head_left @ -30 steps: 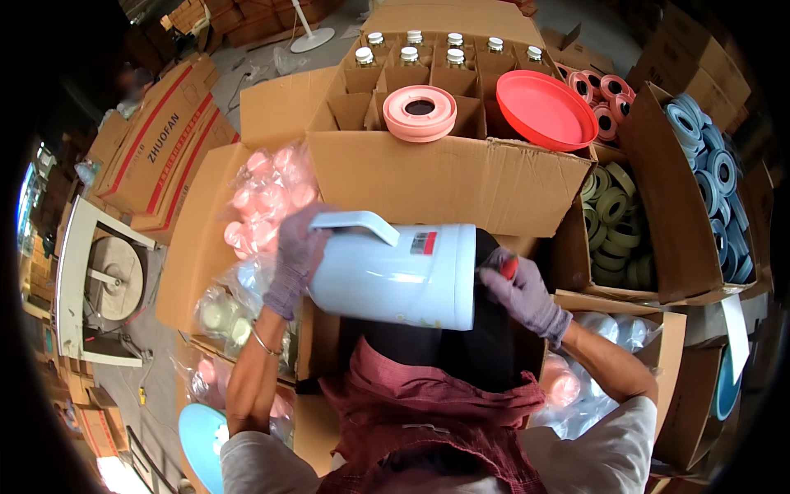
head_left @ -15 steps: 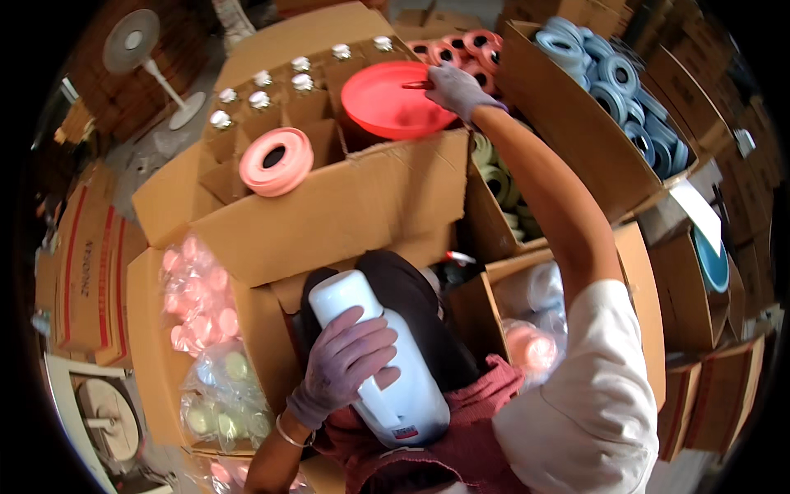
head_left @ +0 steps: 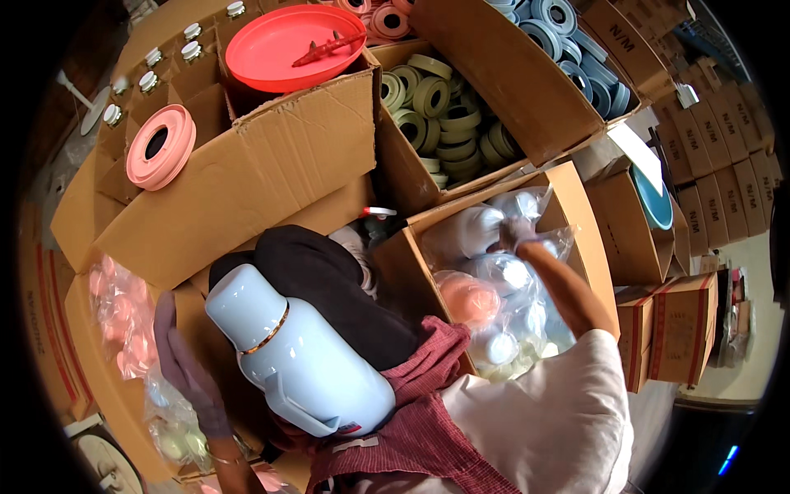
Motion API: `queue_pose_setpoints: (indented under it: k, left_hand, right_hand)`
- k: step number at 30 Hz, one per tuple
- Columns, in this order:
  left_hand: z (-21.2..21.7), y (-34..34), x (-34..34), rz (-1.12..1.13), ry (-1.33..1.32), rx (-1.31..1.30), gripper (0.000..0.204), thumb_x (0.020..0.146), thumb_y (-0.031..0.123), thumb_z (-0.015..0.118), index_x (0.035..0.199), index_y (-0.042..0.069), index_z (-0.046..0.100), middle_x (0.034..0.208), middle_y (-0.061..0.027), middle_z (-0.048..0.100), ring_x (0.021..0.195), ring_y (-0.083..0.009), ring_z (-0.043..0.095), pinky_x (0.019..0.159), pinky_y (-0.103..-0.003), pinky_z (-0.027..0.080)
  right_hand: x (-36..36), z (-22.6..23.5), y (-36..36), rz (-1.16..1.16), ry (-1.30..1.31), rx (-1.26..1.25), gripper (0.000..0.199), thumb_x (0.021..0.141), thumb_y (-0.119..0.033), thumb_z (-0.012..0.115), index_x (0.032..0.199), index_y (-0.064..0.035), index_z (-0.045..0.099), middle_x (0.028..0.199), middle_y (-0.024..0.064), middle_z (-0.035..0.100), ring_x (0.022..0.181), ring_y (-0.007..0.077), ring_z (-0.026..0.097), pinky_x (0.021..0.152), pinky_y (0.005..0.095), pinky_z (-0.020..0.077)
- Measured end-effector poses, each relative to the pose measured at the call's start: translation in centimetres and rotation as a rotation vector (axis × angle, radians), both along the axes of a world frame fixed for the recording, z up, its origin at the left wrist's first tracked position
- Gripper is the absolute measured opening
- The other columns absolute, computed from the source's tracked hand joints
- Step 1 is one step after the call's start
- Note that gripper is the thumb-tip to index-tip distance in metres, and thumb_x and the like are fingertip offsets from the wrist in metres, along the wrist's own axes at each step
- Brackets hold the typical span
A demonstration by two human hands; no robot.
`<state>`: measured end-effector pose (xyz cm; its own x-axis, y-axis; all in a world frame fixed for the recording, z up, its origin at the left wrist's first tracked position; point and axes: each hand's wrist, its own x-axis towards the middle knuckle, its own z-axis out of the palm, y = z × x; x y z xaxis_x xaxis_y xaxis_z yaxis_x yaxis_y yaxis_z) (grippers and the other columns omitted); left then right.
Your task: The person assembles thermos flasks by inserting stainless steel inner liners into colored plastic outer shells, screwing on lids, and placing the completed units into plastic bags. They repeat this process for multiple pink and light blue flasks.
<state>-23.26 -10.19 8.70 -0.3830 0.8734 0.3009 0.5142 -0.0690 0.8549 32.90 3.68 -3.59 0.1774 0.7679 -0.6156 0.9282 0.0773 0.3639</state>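
Item: pale blue vacuum flask (head_left: 300,362), gold band at the neck, lying tilted across the person's lap. Smooth hard shell, likely slippery and breakable inside; light if empty. Best gripped round the body or at the neck.

Left hand (head_left: 188,369), gloved, fingers spread flat against the flask's side. Right hand (head_left: 514,233), gloved, closed on a clear plastic bag (head_left: 506,272) of pale caps in an open carton (head_left: 576,206).

Packaging: brown cardboard cartons all round; pink ring (head_left: 160,146) on a flap; red round lid (head_left: 296,45) above; olive rings (head_left: 440,115) and blue rings (head_left: 568,45) boxed beyond; white label (head_left: 638,152) at right.
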Motion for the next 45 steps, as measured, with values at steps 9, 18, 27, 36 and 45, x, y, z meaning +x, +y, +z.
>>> queue_pose_setpoints:
  k: [9, 18, 27, 36, 45]
  left_hand:
    - [3.6, 6.0, 1.0, -0.23, 0.059, 0.034, 0.027, 0.1, 0.008, 0.047, 0.118, -0.006, 0.061, 0.125, -0.0161, 0.062, 0.12, -0.0261, 0.057, 0.106, -0.037, 0.041]
    - [4.9, 11.5, 4.0, -0.756, 0.103, 0.031, 0.082, 0.078, 0.034, 0.081, 0.145, 0.003, 0.045, 0.149, -0.0153, 0.044, 0.14, -0.0291, 0.04, 0.115, -0.04, 0.031]
    - [2.5, 19.0, 3.6, -0.417, 0.209, 0.254, 0.046, 0.081, 0.016, 0.074, 0.123, 0.002, 0.061, 0.12, -0.0116, 0.064, 0.107, -0.0217, 0.06, 0.09, -0.036, 0.048]
    - [0.7, 18.8, 4.4, -0.268, -0.052, 0.163, 0.018, 0.092, 0.015, 0.059, 0.096, -0.001, 0.065, 0.088, -0.011, 0.067, 0.081, -0.0194, 0.064, 0.076, -0.031, 0.051]
    - [-7.8, 9.9, -1.6, -0.125, 0.062, 0.333, 0.037, 0.082, -0.002, 0.064, 0.118, 0.0, 0.058, 0.108, -0.0085, 0.065, 0.101, -0.0237, 0.064, 0.09, -0.033, 0.052]
  right_hand:
    - [-1.2, 11.1, 4.5, -0.483, 1.147, 0.083, 0.021, 0.089, -0.023, 0.07, 0.087, -0.002, 0.067, 0.072, 0.0036, 0.064, 0.06, 0.0129, 0.061, 0.057, 0.0283, 0.0519]
    - [-35.5, 25.4, 17.6, -0.278, 2.436, -0.422, 0.026, 0.098, -0.029, 0.059, 0.106, -0.0035, 0.061, 0.098, 0.0087, 0.069, 0.089, 0.0205, 0.067, 0.083, 0.0354, 0.0553]
    - [-45.9, 28.9, 24.6, -0.355, 2.492, -0.244, 0.049, 0.091, -0.038, 0.066, 0.122, -0.0003, 0.058, 0.116, 0.019, 0.063, 0.102, 0.0303, 0.064, 0.09, 0.0441, 0.0535]
    - [-34.6, 16.9, 4.8, 0.587, 0.839, 1.2, 0.07, 0.078, -0.026, 0.069, 0.14, -0.0036, 0.045, 0.136, 0.0204, 0.048, 0.12, 0.0352, 0.05, 0.102, 0.0439, 0.0391]
    - [-32.2, -1.7, 10.2, 0.356, 0.946, 1.002, 0.024, 0.083, -0.02, 0.059, 0.102, -0.0086, 0.068, 0.096, 0.017, 0.067, 0.093, 0.0372, 0.063, 0.088, 0.0485, 0.0478]
